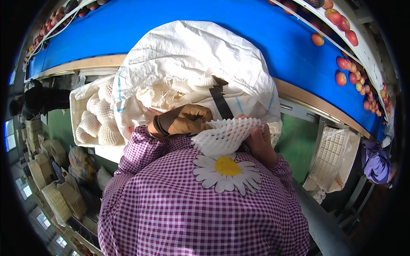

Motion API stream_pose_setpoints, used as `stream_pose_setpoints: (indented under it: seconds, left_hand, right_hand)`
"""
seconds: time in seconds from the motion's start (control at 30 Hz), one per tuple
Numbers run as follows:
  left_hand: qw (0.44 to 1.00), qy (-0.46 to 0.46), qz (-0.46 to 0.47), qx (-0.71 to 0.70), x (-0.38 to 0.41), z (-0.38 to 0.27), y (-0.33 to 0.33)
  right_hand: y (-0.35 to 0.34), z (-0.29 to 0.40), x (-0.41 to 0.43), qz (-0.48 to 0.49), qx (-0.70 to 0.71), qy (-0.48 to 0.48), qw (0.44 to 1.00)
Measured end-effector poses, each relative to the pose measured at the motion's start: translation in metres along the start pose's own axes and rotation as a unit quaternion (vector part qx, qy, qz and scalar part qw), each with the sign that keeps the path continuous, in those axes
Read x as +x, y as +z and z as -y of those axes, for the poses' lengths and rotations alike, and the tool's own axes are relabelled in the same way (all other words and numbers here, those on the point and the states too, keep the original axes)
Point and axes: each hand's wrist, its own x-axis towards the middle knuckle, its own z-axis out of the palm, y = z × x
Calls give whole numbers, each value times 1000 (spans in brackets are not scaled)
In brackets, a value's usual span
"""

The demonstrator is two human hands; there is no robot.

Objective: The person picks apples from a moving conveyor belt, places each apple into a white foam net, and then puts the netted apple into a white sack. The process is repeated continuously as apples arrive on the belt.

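A white foam net sleeve is stretched between my hands, in front of my chest. My right hand is bare and grips the sleeve's right end, with the thumb in front. My left hand, in a brown glove, has its curled fingertips at the sleeve's left edge. Whether anything is inside the sleeve is hidden. Just beyond my hands lies a white woven sack with its mouth rolled back. Bunched foam net sleeves show inside it, and a dark strap crosses its near side.
A blue conveyor belt runs across the far side, behind a wooden rail. Loose apples lie on it at right. Net-wrapped fruit fills a lined box at left. Another lined box and a person in purple are at right.
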Motion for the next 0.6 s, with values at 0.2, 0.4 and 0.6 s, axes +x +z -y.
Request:
stream_pose_setpoints:
  seconds: [0.2, 0.4, 0.6]
  left_hand:
    - [992, 1, -41, 121, 2, 14, 4]
    - [916, -105, -352, 164, -2, 21, -23]
    - [872, -51, -40, 485, -4, 57, 24]
  right_hand:
    - [-13, 2, -28, 198, 56, 177, 962]
    - [0, 18, -19, -21, 120, -36, 992]
    - [-6, 19, 9, -116, -263, -155, 945]
